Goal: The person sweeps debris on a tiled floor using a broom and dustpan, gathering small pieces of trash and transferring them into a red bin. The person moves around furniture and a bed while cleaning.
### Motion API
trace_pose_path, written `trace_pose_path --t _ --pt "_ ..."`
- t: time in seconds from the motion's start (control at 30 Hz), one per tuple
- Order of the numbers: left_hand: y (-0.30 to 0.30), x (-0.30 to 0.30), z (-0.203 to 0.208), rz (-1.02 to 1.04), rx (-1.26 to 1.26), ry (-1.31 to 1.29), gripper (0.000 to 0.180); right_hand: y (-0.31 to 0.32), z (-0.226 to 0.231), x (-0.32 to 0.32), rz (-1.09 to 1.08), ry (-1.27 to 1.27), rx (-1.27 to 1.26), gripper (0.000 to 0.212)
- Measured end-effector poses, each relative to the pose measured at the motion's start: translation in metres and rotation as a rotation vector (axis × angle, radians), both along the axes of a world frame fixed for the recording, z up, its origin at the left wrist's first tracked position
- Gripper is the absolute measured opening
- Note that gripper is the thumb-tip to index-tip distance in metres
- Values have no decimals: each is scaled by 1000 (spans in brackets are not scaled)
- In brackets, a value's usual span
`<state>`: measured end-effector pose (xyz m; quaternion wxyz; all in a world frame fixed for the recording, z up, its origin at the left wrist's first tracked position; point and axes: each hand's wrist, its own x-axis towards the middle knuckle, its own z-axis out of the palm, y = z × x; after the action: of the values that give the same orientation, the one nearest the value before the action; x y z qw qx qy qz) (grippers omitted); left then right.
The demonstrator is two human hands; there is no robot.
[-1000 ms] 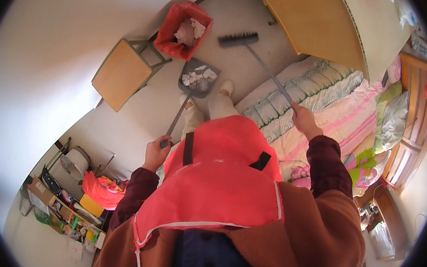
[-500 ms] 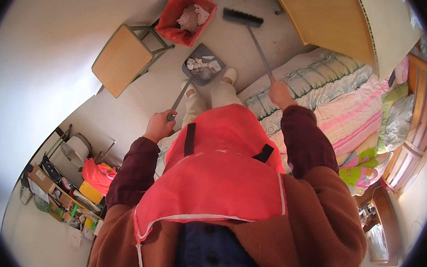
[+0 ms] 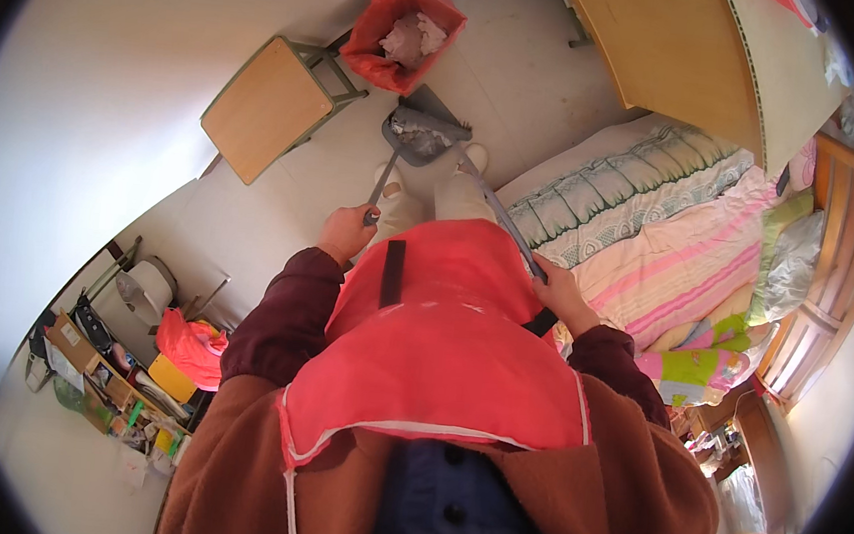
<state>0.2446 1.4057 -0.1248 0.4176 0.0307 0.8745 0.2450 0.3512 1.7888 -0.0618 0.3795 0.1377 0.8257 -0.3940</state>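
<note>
My left hand (image 3: 347, 232) is closed round the handle of a grey dustpan (image 3: 424, 98), which is low over the floor in front of my shoes. Crumpled paper scraps (image 3: 415, 137) lie in the pan, partly covered. My right hand (image 3: 563, 293) grips the upper end of a broom (image 3: 500, 211) by its long grey handle. The broom's head is at the dustpan, over the scraps; its bristles are hard to make out there. Just beyond the pan stands a bin lined with a red bag (image 3: 369, 50), with pale crumpled waste (image 3: 412, 40) inside.
A wooden-topped stool (image 3: 266, 109) stands left of the bin. To the right are a bed with a striped quilt (image 3: 669, 251) and a wooden cabinet (image 3: 670, 45). Shelving with boxes and bags (image 3: 117, 383) lines the lower left.
The broom's head has come from the far floor back to the dustpan, covering part of the scraps. My right hand has drawn back toward my body; my left still holds the dustpan.
</note>
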Motion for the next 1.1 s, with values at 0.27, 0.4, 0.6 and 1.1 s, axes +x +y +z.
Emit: trace_pose_path --t 0.27,0.4,0.6,1.1 --pt "-32 14 19 -8 23 -4 28 -23 20 -40 184 50 54 43" --pt "-54 31 18 51 78 4 26 -57 -18 -49 186 169 20 43" --pt "-66 37 24 86 86 -27 24 -85 -45 -66 -226 -85 -116 41" --pt "-65 41 31 166 133 17 26 -101 -27 -104 -831 -253 -439 50"
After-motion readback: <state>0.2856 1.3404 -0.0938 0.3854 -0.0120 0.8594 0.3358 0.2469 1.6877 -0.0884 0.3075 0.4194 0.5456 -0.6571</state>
